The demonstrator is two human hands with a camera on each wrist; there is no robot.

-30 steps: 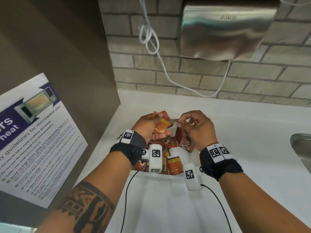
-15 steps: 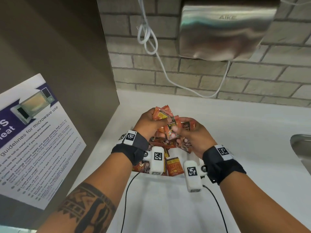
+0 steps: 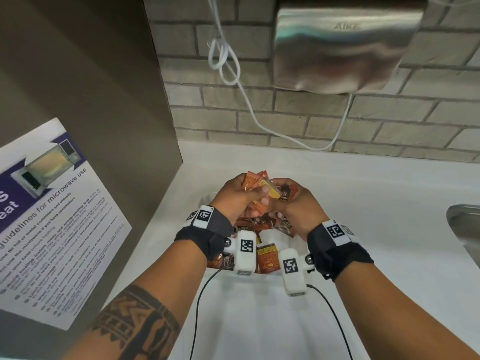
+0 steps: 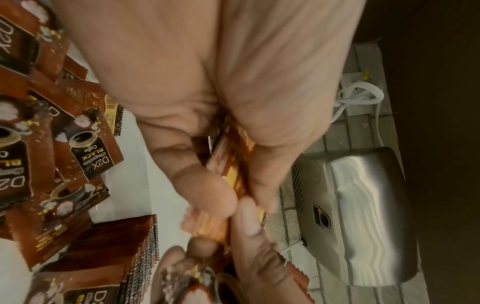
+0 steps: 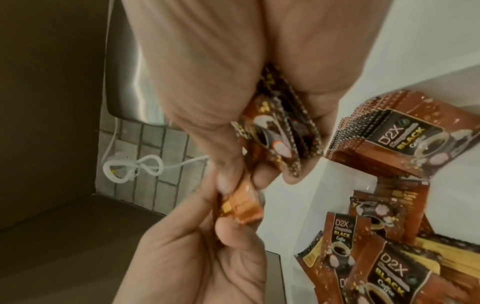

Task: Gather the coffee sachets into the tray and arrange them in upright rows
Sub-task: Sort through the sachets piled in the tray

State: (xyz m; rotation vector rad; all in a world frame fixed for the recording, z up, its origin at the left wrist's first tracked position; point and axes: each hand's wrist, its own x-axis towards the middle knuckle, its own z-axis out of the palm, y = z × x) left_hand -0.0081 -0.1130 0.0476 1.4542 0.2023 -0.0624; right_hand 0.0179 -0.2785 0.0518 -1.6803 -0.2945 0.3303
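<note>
While both hands are working over the tray:
Left hand (image 3: 240,197): gripping a sachet bundle (image 3: 255,181).
Right hand (image 3: 296,206): clutching several sachets, pinching that bundle.
Tray (image 3: 207,198): holding loose sachets (image 3: 267,258); one row (image 5: 384,131) seemingly standing.

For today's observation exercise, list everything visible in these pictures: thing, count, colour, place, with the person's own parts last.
coffee sachets: many, count unclear, brown-orange, loose in the tray; more held in both hands.
tray: one, white, on the counter, mostly hidden.
counter: one, white, below the wall.
hand dryer: one, steel, on the brick wall.
cable: one, white, looped, on the wall.
microwave poster: one, white-purple, left panel.
sink: one, steel, right edge.
left hand: grips a sachet stack.
right hand: grips sachets.
</note>
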